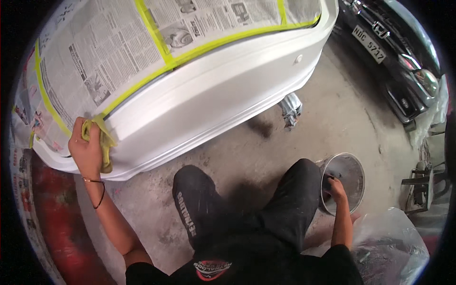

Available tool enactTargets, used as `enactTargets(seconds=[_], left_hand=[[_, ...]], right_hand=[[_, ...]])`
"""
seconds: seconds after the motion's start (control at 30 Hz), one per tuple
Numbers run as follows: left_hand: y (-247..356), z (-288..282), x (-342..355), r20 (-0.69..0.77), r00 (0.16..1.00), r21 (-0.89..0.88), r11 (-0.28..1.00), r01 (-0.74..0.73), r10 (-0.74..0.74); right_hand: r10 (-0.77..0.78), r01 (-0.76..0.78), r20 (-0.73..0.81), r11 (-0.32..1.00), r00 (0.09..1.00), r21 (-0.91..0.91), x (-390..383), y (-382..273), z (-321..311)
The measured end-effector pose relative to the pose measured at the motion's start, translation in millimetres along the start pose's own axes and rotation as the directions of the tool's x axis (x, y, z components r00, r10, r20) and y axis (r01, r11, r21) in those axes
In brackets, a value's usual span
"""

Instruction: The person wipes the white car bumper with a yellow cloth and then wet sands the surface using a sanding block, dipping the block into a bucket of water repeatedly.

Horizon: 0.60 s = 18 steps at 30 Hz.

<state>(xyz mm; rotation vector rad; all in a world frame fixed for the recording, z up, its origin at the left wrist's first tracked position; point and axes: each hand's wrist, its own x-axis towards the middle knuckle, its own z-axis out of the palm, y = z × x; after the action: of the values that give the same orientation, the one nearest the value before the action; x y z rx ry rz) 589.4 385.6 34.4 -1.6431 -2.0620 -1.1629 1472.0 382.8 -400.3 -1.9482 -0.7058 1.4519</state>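
Observation:
My left hand is closed on a yellow-green cloth. It presses the cloth to the left end of a white car bumper, just below the masked edge. Newspaper covers the body above the bumper, held along its edges by bright yellow masking tape. My right hand reaches into a round bucket beside my right knee. Its fingers are bent around something dark at the bucket's inner left side, too shadowed to name.
A black car stands at the upper right. Under the bumper hangs a wrapped silvery pipe-like part. Clear plastic sheeting lies at the lower right, near a dark metal frame. A red surface curves along the left.

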Motion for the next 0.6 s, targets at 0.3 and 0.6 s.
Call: enactTargets(seconds=[0.3,0.6], left_hand=[[-8,24,-7,-0.209,0.973,-0.317,0.948,0.028,-0.099],[13,13,7,-0.076,0.997,-0.187,0.982,0.007,-0.022]], right_hand=[[-0.618,0.658,-0.25,0.621,0.746,0.426,-161,-239,104],[-0.897,0.835,0.339,-0.404,-0.283,-0.374,-280,-379,444]])
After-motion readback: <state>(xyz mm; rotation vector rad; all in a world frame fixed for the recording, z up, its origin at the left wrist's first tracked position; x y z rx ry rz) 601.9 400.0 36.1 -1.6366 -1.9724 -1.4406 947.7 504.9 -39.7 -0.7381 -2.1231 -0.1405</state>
